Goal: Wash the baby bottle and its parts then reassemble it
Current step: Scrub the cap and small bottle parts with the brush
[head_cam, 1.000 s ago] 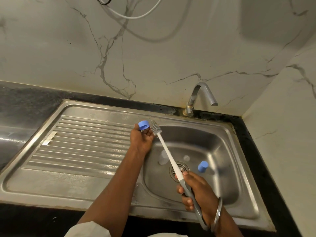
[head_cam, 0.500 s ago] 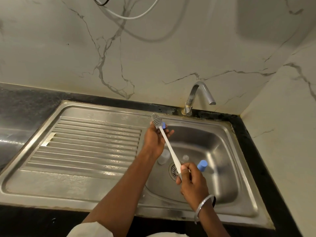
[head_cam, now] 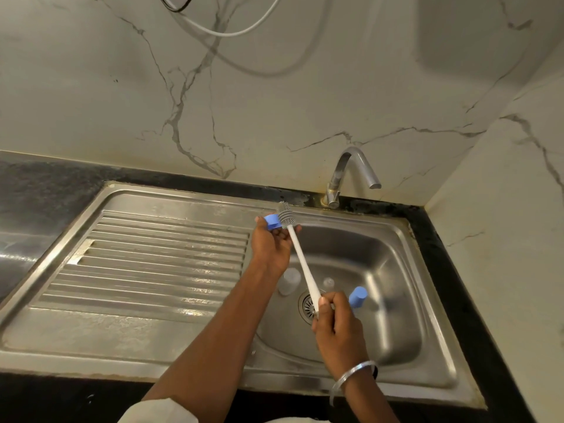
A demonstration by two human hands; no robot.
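Here, listed from the hands outward.

Left hand (head_cam: 270, 248): raised over the back-left edge of the sink (head_cam: 390, 254), fingers curled round a blue ring (head_cam: 272, 221) and pinching it at the tips.

Ring: small, light, rigid plastic, probably slick when wet. It is best held by the outer wall, as now, which leaves the opening free.

Brush (head_cam: 301, 261): the grey bristle head is against the ring's right side. The white stem slants down to the right hand (head_cam: 337, 326), which is wrapped round its lower end. The stem looks thin and stiff, and the bristles look soft enough to give. I cannot tell whether the head is inside the ring or only beside it.

Bottle (head_cam: 289, 280): clear, on the sink floor left of the drain (head_cam: 306, 305), partly behind the left wrist. Likely light and hard, and it is faint against the steel. Take it by the body.

Teat (head_cam: 328, 283): a small clear piece just beyond the right hand. It is probably soft and floppy, but its shape is not plain.

Cap (head_cam: 357, 296): blue, tilted on the sink floor just right of the right hand. Likely light and stiff.

Drainboard (head_cam: 158, 254): ribbed steel, left of the basin.

Tap (head_cam: 351, 170): at the back rim, with no water visible.

Hidden: the brush's handle end is inside the right fist, and soap or wetness on the parts cannot be told.
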